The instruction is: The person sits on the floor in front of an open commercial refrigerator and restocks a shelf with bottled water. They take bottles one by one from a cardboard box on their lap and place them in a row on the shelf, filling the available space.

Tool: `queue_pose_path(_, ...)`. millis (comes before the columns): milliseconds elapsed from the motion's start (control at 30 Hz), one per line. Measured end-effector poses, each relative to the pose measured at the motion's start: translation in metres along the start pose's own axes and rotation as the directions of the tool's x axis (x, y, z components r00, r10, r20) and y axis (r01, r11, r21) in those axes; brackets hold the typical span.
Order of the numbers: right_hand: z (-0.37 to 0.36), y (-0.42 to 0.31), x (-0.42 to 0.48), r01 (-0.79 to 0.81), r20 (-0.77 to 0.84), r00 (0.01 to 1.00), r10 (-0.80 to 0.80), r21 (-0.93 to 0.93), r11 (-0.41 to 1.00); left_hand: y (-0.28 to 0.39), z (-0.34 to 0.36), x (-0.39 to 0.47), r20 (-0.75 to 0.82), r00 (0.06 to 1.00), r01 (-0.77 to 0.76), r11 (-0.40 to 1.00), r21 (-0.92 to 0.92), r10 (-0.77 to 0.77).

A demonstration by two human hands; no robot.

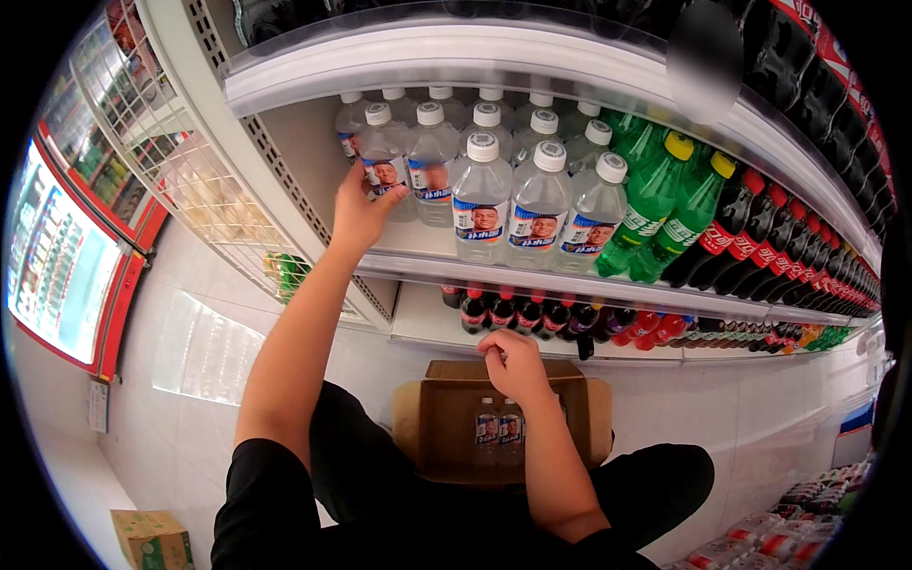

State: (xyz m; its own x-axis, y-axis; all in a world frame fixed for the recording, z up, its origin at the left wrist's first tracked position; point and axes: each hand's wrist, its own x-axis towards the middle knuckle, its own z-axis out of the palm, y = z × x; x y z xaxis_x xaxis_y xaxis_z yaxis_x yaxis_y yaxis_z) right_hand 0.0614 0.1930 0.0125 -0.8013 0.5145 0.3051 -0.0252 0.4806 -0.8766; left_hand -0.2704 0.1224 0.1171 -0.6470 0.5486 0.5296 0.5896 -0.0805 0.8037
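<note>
My left hand (367,210) is around the lower part of a clear plastic bottle (385,142) with a white cap, at the left end of the shelf. Several like bottles (482,187) stand upright beside and behind it, their labels facing out. My right hand (514,362), fingers curled, hangs above an open cardboard box (442,427) on the floor between my legs; no object shows in it. Inside the box stand several bottles of the same kind (487,427), partly hidden by my right forearm.
Green soda bottles (645,199) and cola bottles (734,235) fill the shelf to the right. A lower shelf (427,320) holds smaller bottles. The upper shelf's edge (427,57) overhangs the bottles. A wire rack (206,171) stands at left, and wrapped bottle packs (762,534) lie at lower right.
</note>
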Motion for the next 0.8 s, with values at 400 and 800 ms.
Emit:
queue_pose_path(400,0.057,0.145,-0.071,-0.277,0.501,0.542,0.675,-0.652,0.706,0.082,0.015,-0.114,-0.063,0.933,-0.3,0.864,0.404,0.354)
queue_pose_path(800,0.123,0.209,-0.195,-0.481,0.282,0.391,0.876,-0.749,0.456,0.046,0.008,-0.178,0.262,0.964,-0.092,0.978,0.186,0.04)
